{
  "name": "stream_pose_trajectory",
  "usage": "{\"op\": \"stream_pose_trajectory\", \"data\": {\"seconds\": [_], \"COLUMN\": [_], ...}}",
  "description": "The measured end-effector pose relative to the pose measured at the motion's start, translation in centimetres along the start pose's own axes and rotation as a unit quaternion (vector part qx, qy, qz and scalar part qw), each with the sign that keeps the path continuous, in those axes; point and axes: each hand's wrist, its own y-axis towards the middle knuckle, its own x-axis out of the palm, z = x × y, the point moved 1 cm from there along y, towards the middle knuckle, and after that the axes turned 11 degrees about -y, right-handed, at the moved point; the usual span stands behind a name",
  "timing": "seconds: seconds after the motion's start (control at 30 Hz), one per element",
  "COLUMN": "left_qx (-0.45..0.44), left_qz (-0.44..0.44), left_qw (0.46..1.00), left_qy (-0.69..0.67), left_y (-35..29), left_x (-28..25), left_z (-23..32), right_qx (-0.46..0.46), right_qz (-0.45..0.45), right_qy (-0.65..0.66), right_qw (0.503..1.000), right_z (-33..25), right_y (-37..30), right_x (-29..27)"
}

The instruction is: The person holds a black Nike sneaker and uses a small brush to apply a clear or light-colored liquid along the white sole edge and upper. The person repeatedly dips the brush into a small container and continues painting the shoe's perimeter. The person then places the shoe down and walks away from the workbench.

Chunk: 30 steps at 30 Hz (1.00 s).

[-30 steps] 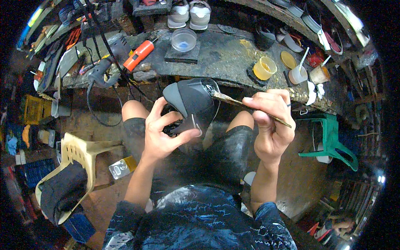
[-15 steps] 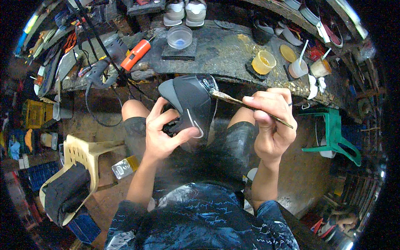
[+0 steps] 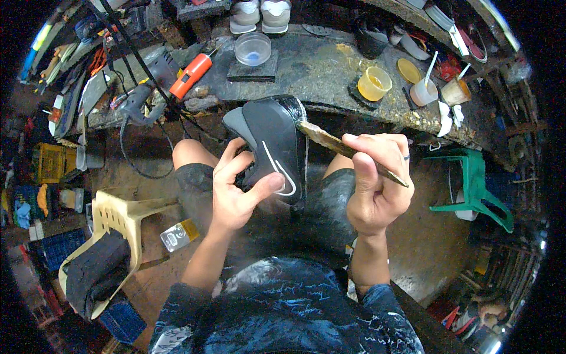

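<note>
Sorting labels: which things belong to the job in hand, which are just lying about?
In use: dark shoe, in left hand; brush-like tool, in right hand; perhaps yellow tub.

Lying about: orange tool; pale shoes; green seat; cream chair.

Pale script ltrs (image 3: 305,292), hard to read, on dk shirt (image 3: 253,330); white curved logo (image 3: 285,178) on blk shoe upper (image 3: 274,127).

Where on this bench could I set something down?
The widest bare patch of workbench lies between the clear tub and the yellow tub, beyond the black shoe. It's crowded left, around the orange tool and grey tool, and right, around the cups with sticks.
</note>
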Motion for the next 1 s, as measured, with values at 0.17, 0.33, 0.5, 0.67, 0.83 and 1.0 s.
{"op": "stream_pose_trajectory", "data": {"seconds": [0.17, 0.33, 0.5, 0.67, 0.83, 1.0], "left_qx": [-0.007, -0.031, -0.044, -0.043, -0.052, -0.059], "left_qz": [0.007, 0.023, 0.028, 0.028, 0.026, 0.027], "left_qw": [1.000, 0.998, 0.997, 0.996, 0.995, 0.993], "left_qy": [-0.007, -0.049, -0.064, -0.069, -0.079, -0.095], "left_y": [-0.2, -0.5, -0.7, -0.5, -0.6, -0.6], "left_x": [0.2, 0.5, 0.7, 0.8, 0.9, 0.9], "left_z": [0.1, -0.1, -0.2, -0.1, -0.1, -0.4], "right_qx": [-0.011, -0.015, -0.008, -0.007, 0.000, -0.007], "right_qz": [0.005, 0.003, 0.006, 0.004, 0.001, -0.004], "right_qy": [-0.008, -0.007, -0.003, 0.002, 0.004, 0.008], "right_qw": [1.000, 1.000, 1.000, 1.000, 1.000, 1.000], "right_z": [-0.3, -0.3, -0.4, -0.6, -0.6, -0.5], "right_y": [-0.2, -0.4, -0.9, -1.2, -1.5, -1.8], "right_x": [0.1, 0.2, 0.2, 0.2, 0.2, 0.1]}}
